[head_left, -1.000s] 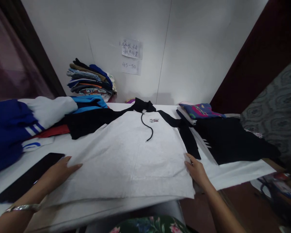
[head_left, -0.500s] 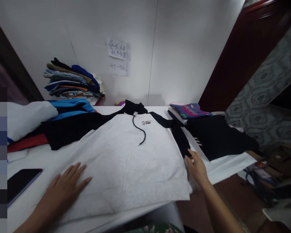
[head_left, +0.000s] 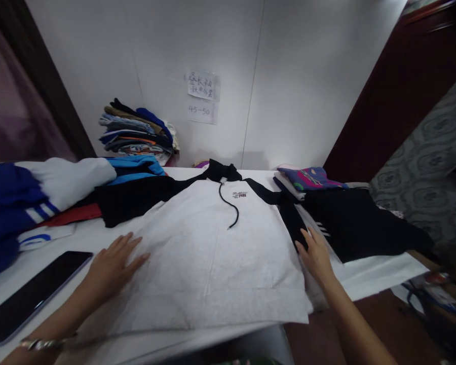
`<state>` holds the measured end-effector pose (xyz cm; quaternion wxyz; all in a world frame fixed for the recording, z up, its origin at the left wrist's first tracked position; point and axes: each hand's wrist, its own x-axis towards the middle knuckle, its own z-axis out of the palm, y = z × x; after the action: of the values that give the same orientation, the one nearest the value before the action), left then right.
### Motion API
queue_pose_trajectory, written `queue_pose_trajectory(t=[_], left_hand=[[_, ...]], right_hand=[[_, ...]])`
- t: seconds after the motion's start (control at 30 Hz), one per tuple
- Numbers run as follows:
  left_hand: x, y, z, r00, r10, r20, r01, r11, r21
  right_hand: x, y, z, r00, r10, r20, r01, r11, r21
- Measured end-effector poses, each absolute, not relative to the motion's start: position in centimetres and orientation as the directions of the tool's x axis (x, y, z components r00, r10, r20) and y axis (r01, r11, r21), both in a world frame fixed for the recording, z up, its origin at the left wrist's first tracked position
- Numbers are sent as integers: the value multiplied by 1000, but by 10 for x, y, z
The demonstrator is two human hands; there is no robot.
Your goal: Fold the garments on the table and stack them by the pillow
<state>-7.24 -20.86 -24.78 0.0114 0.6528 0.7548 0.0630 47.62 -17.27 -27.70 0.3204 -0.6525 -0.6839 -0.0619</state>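
Sweatshirt (head_left: 178, 248) spread on wht tbl (head_left: 380, 274), grey wall (head_left: 307, 76) bhd, dk-red panel (head_left: 383, 96) R.

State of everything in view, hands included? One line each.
White top: spread flat, front up
Left sleeve: stretched out sideways
Right sleeve: bent down alongside
Cord: loose, curved
Left hand: open, palm down at the top's left side
Right hand: at right sleeve's end, grip unclear
Phone: flat, screen dark
Back clothes stack: folded
Blue garment: rumpled
Purple garment: folded
Black striped garment: lying flat
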Motion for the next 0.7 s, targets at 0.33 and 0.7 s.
queue_pose_trajectory(t=[0.33, 0.7], left_hand=[[-60, -157, -253, -123, 992, -37, 990, 125, 71], [-54, -137, -236, -187, 982, -33, 971, 190, 143]], right_hand=[[415, -187, -291, -278, 949, 145, 929, 305, -211], [420, -189, -298, -281, 940, 192, 929, 317, -194]])
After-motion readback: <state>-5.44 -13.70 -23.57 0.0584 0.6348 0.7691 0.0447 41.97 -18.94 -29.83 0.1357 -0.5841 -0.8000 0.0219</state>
